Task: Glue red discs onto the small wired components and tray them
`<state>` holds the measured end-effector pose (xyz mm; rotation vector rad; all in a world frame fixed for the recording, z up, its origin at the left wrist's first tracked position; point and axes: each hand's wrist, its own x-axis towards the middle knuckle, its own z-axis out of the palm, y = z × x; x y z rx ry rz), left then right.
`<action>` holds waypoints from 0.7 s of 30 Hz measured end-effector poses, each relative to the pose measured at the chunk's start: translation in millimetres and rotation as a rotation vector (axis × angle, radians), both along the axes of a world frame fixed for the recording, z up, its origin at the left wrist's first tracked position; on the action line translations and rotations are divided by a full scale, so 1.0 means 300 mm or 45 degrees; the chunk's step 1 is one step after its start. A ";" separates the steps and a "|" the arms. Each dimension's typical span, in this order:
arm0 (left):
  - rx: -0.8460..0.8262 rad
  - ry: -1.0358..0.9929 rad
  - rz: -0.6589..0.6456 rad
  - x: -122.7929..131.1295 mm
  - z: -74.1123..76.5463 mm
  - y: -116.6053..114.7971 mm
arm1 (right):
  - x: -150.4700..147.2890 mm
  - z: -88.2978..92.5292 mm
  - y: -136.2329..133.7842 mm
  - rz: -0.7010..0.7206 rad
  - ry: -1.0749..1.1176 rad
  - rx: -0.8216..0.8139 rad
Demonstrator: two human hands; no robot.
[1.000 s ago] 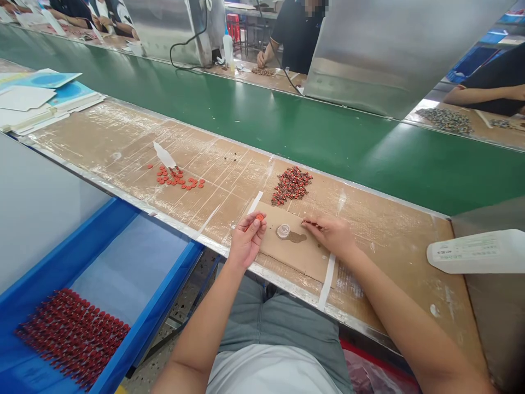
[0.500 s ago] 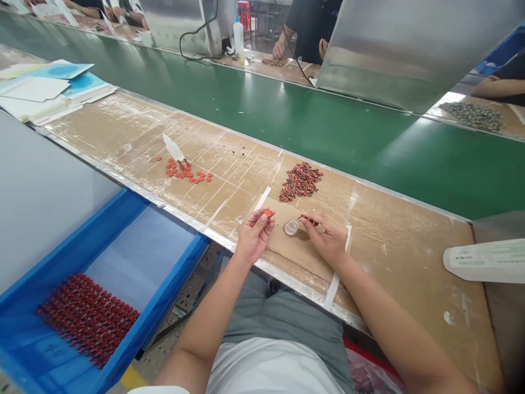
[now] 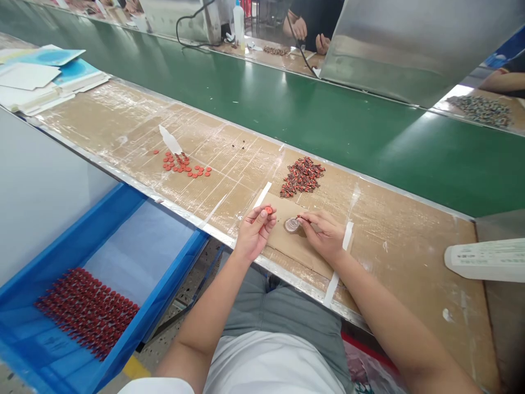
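Between the thumb and fingers of my left hand [image 3: 255, 232] is a small round red disc [image 3: 268, 210], face up. My right hand [image 3: 324, 234] pinches a small dark-and-red piece [image 3: 304, 218], mostly hidden by the fingers. Its tip is at the rim of a small round clear dish [image 3: 291, 224] on the cardboard; whether it touches the contents I cannot tell. A heap of similar red-and-black pieces [image 3: 302, 176] lies just beyond my hands. Further left, loose red discs [image 3: 195, 174] are scattered around a white pointed bottle [image 3: 170, 140].
A blue bin [image 3: 164, 273] at lower left holds rows of red assembled pieces [image 3: 88, 312]. A green conveyor belt [image 3: 229, 93] runs behind the table. At right lies a white bottle [image 3: 484, 259]; papers [image 3: 53, 76] are stacked far left. Across the belt, a co-worker's hands [image 3: 305, 35] show.
My right hand has moved slightly left, bringing the small piece to the dish. My left hand still holds the red disc. The whole view has shifted a little.
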<state>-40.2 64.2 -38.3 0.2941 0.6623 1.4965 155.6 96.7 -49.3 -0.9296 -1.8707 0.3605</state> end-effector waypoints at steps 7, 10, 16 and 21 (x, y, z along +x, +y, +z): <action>-0.027 0.012 0.003 -0.001 -0.001 0.001 | -0.002 0.000 -0.001 -0.023 -0.075 -0.067; -0.019 0.031 0.003 -0.001 -0.002 0.000 | -0.005 0.001 0.000 -0.012 -0.076 -0.043; -0.013 -0.002 0.001 -0.002 -0.002 -0.001 | -0.008 0.010 -0.001 0.005 -0.022 -0.031; 0.020 -0.045 -0.005 -0.001 -0.004 -0.011 | -0.005 0.019 -0.010 -0.108 0.119 -0.129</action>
